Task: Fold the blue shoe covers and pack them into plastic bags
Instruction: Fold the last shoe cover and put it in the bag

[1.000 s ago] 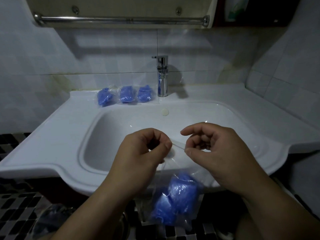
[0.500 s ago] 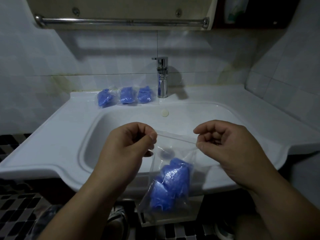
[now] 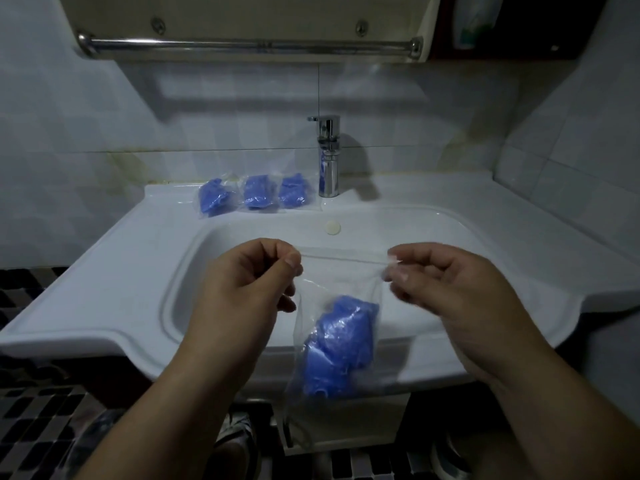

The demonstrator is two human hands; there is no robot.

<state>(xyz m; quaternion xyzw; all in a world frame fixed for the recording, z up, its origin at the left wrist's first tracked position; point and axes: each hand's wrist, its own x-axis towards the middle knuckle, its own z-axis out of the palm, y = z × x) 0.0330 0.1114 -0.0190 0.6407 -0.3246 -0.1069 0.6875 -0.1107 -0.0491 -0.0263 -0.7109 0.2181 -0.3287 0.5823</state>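
**A:** What is hard to make out here?

**B:** The clear plastic bag (image 3: 341,273) nearly vanishes against the white sink (image 3: 104,271). Only its top strip and a few creases catch the light, and its bottom edge blurs into the dark under the basin. Both forearms are cut off at the lower edge. I cannot tell whether the top strip is sealed.

**A:** And the hands?

**B:** The left hand (image 3: 249,289) pinches the bag's top left corner between thumb and curled fingers. The right hand (image 3: 450,292) pinches the top right corner, and its fingertips are blurred. The bag hangs between them over the front of the basin, with bunched blue shoe covers (image 3: 341,344) in its lower half.

**A:** What else is around?

**B:** Three packed bags (image 3: 258,195) lie in a row on the sink's back ledge, just left of a chrome faucet (image 3: 328,157). A metal rail (image 3: 249,46) runs above, and dark mosaic floor (image 3: 34,427) shows below.

**A:** Any change?

**B:** A second ago the hands nearly touched and the bag hung lower. Now they are spread apart and the top is stretched flat.
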